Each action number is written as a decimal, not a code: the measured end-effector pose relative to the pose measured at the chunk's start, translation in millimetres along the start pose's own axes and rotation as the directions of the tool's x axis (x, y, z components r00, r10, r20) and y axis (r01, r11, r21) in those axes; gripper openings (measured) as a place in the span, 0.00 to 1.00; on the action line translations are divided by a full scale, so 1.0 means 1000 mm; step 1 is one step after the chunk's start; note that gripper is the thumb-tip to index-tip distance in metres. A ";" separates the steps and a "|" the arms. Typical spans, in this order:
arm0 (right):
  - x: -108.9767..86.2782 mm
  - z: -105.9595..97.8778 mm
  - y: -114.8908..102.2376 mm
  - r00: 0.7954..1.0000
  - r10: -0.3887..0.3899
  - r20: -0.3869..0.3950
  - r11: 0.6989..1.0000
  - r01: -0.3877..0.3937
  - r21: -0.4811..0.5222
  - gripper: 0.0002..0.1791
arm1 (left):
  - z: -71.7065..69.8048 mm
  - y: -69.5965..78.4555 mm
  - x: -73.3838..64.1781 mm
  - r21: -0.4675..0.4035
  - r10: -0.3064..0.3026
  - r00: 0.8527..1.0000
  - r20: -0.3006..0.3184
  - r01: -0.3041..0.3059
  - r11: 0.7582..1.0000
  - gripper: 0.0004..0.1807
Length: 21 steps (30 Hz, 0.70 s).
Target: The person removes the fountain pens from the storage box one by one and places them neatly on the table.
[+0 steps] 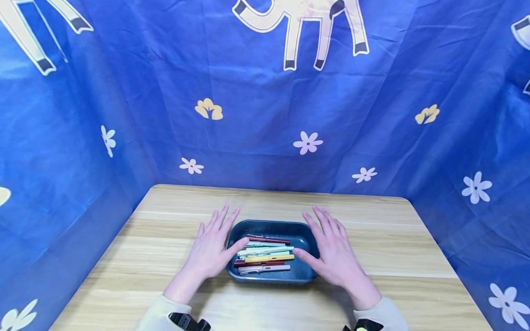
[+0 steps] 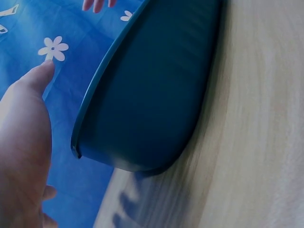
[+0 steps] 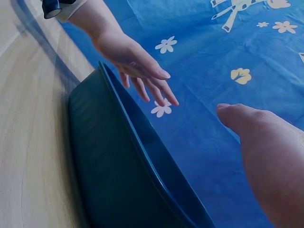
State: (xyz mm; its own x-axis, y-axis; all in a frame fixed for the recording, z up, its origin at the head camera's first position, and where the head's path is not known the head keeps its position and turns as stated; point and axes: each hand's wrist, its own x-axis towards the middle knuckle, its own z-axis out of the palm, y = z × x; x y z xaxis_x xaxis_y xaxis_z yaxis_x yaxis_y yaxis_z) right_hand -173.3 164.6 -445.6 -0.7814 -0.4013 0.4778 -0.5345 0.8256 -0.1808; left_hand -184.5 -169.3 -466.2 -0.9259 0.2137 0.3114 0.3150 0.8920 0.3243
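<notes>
A dark teal plastic tub [image 1: 304,272] holds several pens lying lengthwise: a dark red pen [image 1: 273,240], a yellow pen [image 1: 275,258], a lilac pen [image 1: 271,268] and pale green ones [image 1: 265,251] among them. My left hand [image 1: 211,250] is at the tub's left end, fingers spread and straight, thumb over the rim near the pens. On the opposite end my right hand [image 1: 333,253] mirrors it, thumb above the tub's interior. Neither hand holds anything; whether they touch the rim cannot be told. The left wrist view shows the tub's outer wall [image 2: 142,95] beside my thumb.
The tub stands on a light wood-grain table [image 1: 165,230]. Blue cloth [image 1: 265,115] printed with white flowers and animals hangs behind the table and along both sides. Dark wrist devices [image 1: 188,321] sit over pale sleeves [image 1: 159,312].
</notes>
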 end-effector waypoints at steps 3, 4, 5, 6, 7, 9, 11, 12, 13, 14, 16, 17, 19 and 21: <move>0.001 0.001 0.000 1.000 -0.002 0.005 1.000 0.002 0.009 0.49 | 0.001 -0.001 0.000 -0.017 0.000 1.000 -0.007 0.000 1.000 0.45; 0.001 0.001 -0.001 1.000 -0.001 0.009 1.000 0.001 0.014 0.49 | 0.001 -0.001 0.000 -0.026 0.001 1.000 -0.011 -0.001 1.000 0.45; 0.001 0.001 -0.001 1.000 0.000 0.014 1.000 -0.001 0.019 0.49 | 0.001 -0.001 0.000 -0.033 0.003 1.000 -0.014 -0.003 0.999 0.44; 0.001 0.001 -0.002 1.000 0.000 0.018 1.000 0.000 0.023 0.49 | 0.001 -0.001 0.000 -0.037 0.002 1.000 -0.015 -0.003 0.999 0.44; 0.002 0.001 -0.003 1.000 0.001 0.024 1.000 -0.002 0.026 0.49 | 0.001 -0.001 0.000 -0.044 0.005 1.000 -0.017 -0.005 0.999 0.44; 0.002 0.002 -0.004 1.000 0.004 0.030 1.000 -0.005 0.031 0.49 | 0.002 0.000 -0.001 -0.058 0.006 1.000 -0.020 -0.007 0.998 0.44; 0.003 0.002 -0.006 0.999 0.005 0.032 0.999 -0.006 0.037 0.48 | 0.002 0.000 -0.001 -0.068 0.009 1.000 -0.018 -0.011 0.998 0.44; 0.003 0.003 -0.007 0.999 0.005 0.035 0.999 -0.006 0.041 0.48 | 0.002 0.000 -0.001 -0.075 0.008 1.000 -0.017 -0.010 0.997 0.44; 0.003 0.003 -0.007 0.999 0.004 0.036 0.999 -0.005 0.045 0.48 | 0.002 0.000 -0.001 -0.084 0.009 1.000 -0.015 -0.010 0.996 0.44; 0.003 0.003 -0.008 0.999 0.004 0.038 0.999 -0.006 0.049 0.48 | 0.002 0.000 -0.002 -0.090 0.007 1.000 -0.013 -0.009 0.996 0.44; 0.004 0.004 -0.010 0.999 0.003 0.045 0.998 -0.006 0.060 0.48 | 0.003 0.000 -0.002 -0.106 0.006 1.000 -0.013 -0.007 0.994 0.44; 0.004 0.005 -0.010 0.999 0.004 0.050 0.998 -0.007 0.066 0.48 | 0.003 0.000 -0.003 -0.114 0.001 1.000 -0.012 -0.002 0.994 0.43; 0.005 0.005 -0.011 0.998 0.008 0.056 0.997 -0.013 0.078 0.48 | 0.003 0.000 -0.003 -0.129 -0.005 1.000 -0.010 0.004 0.992 0.43; 0.006 0.005 -0.011 0.998 0.013 0.060 0.995 -0.019 0.096 0.47 | 0.003 -0.001 -0.002 -0.151 -0.013 1.000 -0.011 0.012 0.988 0.42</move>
State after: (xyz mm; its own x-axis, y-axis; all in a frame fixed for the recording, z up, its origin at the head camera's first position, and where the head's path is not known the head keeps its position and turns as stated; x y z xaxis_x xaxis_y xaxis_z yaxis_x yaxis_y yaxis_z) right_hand -173.5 150.6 -445.4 -0.8063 -0.4138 0.4227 -0.5483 0.7909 -0.2716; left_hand -183.8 -169.3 -469.4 -0.9278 0.1976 0.3166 0.3321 0.8241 0.4589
